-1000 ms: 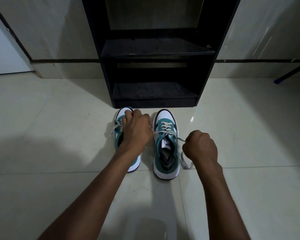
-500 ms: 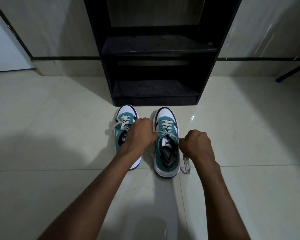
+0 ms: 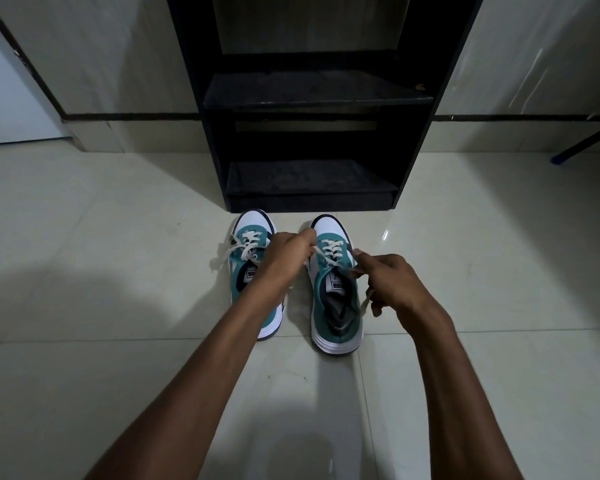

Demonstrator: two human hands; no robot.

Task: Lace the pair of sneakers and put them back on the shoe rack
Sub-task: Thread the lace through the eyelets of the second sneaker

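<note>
Two teal-and-white sneakers stand side by side on the tiled floor, toes toward the black shoe rack. The left sneaker has loose cream laces trailing off its left side. The right sneaker is laced most of the way up. My left hand sits between the shoes and pinches one lace end of the right sneaker. My right hand pinches the other lace end at the shoe's right side, with slack lace hanging below the fingers.
The shoe rack's two dark shelves hold nothing and its base stands just beyond the toes. Pale glossy floor tiles spread all around. A dark bar with a blue tip slants at the far right. A light door panel is at the far left.
My left hand has shifted right, from over the left sneaker to the gap between the shoes. My right hand has come in and up to the right sneaker's laces.
</note>
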